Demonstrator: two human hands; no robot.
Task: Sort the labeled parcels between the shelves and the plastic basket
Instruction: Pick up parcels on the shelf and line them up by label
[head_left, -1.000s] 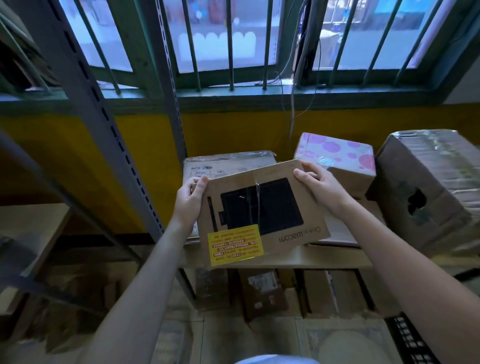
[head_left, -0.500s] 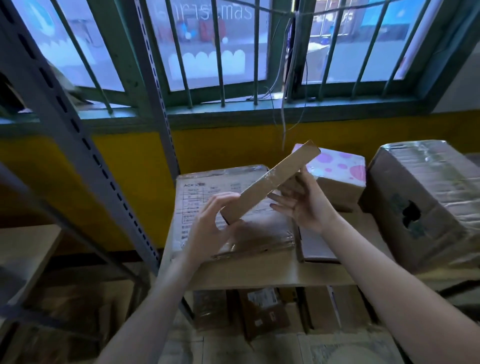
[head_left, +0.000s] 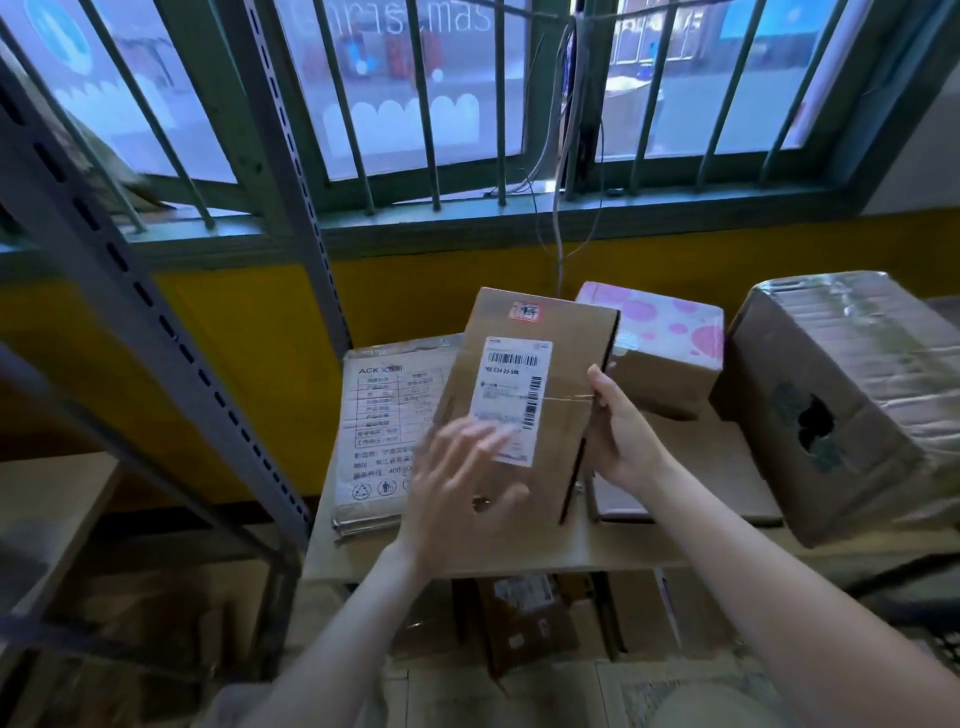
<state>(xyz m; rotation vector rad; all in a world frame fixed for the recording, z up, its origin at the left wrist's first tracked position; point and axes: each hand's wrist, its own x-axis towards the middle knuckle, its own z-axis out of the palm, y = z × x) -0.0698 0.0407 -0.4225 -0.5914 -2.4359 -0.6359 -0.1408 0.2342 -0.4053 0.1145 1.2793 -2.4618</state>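
Head | flat parcel (head_left: 566, 364) gripped at right edge by right hand (head_left: 623, 436) | left hand (head_left: 457, 483) spread over front

- On the flat cardboard parcel (head_left: 563, 364) I see a white label (head_left: 511, 400) with barcodes and a code that looks like 102-C34-23-58K.
- I cannot make out the character on its red sticker (head_left: 524, 312).
- The plastic-wrapped box (head_left: 384, 415) reads ACK above a table of print too small for me, then 400 60.
- The window glass (head_left: 395, 23) reads "Christmas".

Right hand (head_left: 623, 441) grips the labeled parcel (head_left: 524, 325); blurred left hand (head_left: 457, 486) overlaps its front.
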